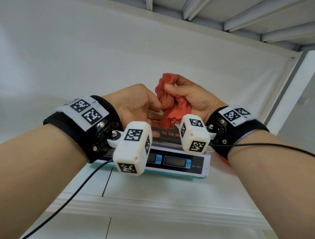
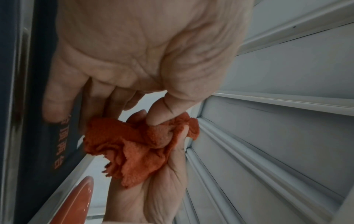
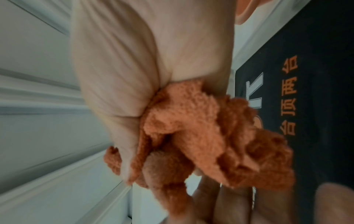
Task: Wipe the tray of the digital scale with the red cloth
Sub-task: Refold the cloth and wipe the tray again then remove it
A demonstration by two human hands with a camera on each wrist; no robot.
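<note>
Head view, first speaker: — The right hand (image 1: 190, 97) has the red cloth (image 1: 172, 104) bunched up, thumb and curled fingers clamped round it, just above the scale (image 1: 184, 163). The cloth hangs below the fingertips and isn't clearly on the tray (image 1: 165, 135) yet.

— And the left hand (image 1: 135, 104)?

— Loosely curled, right beside the cloth. From the left wrist, its thumb presses into a fold, so I'd say it pinches an edge of the cloth, probably helping to gather it.

— So what makes the wipe good?

— I'd fold the loose tails into a flat pad under the right fingers, so a broad face meets the tray. Then lower it and sweep edge to edge with light pressure. The left hand might steady the scale body at the side, away from the display.
</note>
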